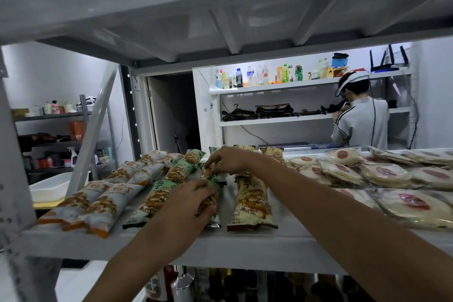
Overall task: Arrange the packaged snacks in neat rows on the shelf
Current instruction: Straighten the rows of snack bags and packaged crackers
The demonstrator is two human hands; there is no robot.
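Curling round one green snack pack [212,201] — left hand [188,203] nearer, right hand [228,159] farther — both hide its label.

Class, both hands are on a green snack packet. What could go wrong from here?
1. The left hand and right hand both grip the green packet; shifting it may knock the neighbouring green packet askew.
2. The right forearm passes close by the yellow packet and could drag it out of its row.
3. The white-orange packets lie near the front edge of the shelf; a nudge might tip them off.
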